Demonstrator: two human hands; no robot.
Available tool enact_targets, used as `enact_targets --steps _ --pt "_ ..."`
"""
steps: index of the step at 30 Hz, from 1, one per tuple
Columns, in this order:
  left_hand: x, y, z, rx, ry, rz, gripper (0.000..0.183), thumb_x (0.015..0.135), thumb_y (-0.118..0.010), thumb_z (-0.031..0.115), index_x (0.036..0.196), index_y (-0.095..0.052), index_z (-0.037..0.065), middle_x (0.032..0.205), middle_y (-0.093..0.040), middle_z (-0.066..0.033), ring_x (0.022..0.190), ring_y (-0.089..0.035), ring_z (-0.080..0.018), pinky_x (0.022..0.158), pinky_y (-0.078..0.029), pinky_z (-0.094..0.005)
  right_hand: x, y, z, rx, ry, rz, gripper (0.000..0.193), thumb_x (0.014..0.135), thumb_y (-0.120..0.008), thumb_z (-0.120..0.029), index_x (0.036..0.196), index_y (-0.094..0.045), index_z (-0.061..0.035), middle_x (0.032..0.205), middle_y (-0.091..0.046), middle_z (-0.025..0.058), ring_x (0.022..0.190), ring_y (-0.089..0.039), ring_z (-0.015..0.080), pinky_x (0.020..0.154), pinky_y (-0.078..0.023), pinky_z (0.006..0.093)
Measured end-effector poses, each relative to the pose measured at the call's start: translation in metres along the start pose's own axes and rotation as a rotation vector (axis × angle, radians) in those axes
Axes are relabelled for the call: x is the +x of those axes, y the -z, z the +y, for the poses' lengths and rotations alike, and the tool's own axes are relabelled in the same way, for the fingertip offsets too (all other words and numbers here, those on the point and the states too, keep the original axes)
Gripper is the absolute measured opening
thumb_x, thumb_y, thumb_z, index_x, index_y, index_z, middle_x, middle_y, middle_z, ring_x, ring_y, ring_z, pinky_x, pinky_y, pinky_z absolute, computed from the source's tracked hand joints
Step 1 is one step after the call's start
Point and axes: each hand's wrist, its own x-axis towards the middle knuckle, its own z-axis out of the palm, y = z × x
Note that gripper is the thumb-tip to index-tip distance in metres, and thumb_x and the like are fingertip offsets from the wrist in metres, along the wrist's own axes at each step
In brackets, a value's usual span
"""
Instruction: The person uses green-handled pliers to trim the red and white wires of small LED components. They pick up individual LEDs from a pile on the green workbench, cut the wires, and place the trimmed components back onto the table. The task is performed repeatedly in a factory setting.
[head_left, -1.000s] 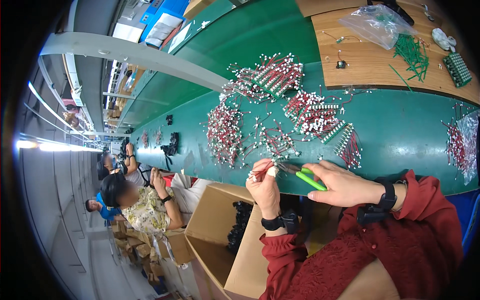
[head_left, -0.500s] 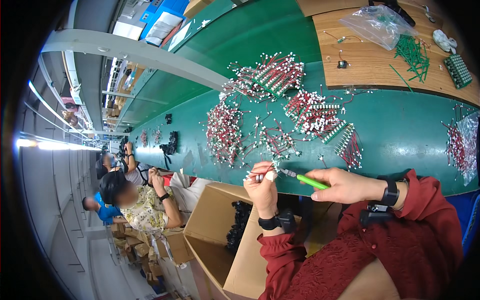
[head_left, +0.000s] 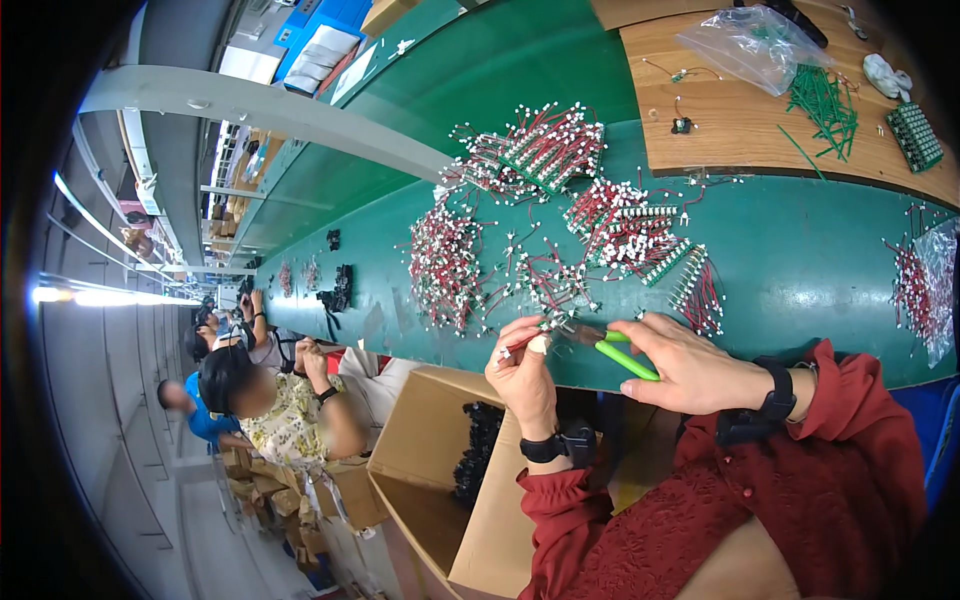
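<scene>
My left hand (head_left: 522,375) pinches a small wired circuit board (head_left: 549,325) with red leads and white plugs; the leads run back over the fingers. A pale cover sits on one fingertip. In my right hand (head_left: 685,365) are green-handled cutting pliers (head_left: 628,362), handles spread apart. Their dark jaws point at the left fingertips, close to the small board; whether they touch it is too small to tell. Just beyond the hands lies a loose cluster of wired boards (head_left: 552,280). A strip of joined boards with red wires (head_left: 697,290) lies nearer my right hand.
Heaps of wired boards (head_left: 445,265) and stacked board strips (head_left: 545,155) cover the middle of the green bench (head_left: 800,260). A wooden board (head_left: 720,140) at far right bears green sticks (head_left: 825,105) and a clear bag. An open carton (head_left: 420,460) stands below; co-workers (head_left: 290,400) sit at left.
The pliers' handles have spread apart and their jaws have come closer to my left fingertips. My right hand has opened its grip somewhat; my left hand stays in nearly the same place.
</scene>
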Motion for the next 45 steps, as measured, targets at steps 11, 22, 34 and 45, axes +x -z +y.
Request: enact_targets --steps 11,22,34,45 --pt "-0.008 -0.015 0.009 0.068 0.09 0.05 0.011 0.075 -0.058 -0.009 0.083 -0.055 -0.003 0.091 -0.058 -0.0119 0.083 -0.056 -0.0154 0.076 -0.05 -0.0306 -0.002 0.002 0.001 0.57 -0.23 -0.175 0.058 0.083 -0.057 -0.028 0.126 -0.035 0.0041 0.097 -0.05 0.0061 0.083 -0.05 0.0148 0.073 -0.043 0.0283" --pt "-0.009 -0.022 0.014 -0.008 0.32 0.021 0.015 0.078 -0.058 -0.005 0.093 -0.057 -0.004 0.09 -0.061 -0.0096 0.076 -0.059 -0.0162 0.072 -0.051 -0.031 -0.01 0.005 0.004 0.873 -0.315 -0.135 0.051 0.084 -0.056 -0.03 0.121 -0.039 0.0006 0.082 -0.049 0.0025 0.07 -0.047 0.0062 0.056 -0.041 0.023" --pt "-0.008 -0.044 0.026 0.273 0.172 -0.154 0.013 0.073 -0.06 -0.011 0.083 -0.06 -0.003 0.093 -0.061 -0.0109 0.082 -0.057 -0.0133 0.075 -0.046 -0.0243 -0.032 0.016 0.019 0.097 -0.036 0.006 0.057 0.077 -0.058 -0.026 0.123 -0.037 0.0031 0.107 -0.05 0.0223 0.099 -0.052 0.0365 0.084 -0.042 0.0419" --pt "-0.017 -0.074 0.041 0.443 -0.046 -0.142 0.012 0.075 -0.059 -0.009 0.084 -0.061 -0.003 0.096 -0.059 -0.012 0.089 -0.056 -0.0162 0.078 -0.044 -0.0253 -0.054 0.027 0.021 0.19 -0.026 0.039 0.061 0.076 -0.059 -0.028 0.124 -0.037 0.0007 0.108 -0.047 0.0219 0.099 -0.05 0.0377 0.084 -0.041 0.0431"
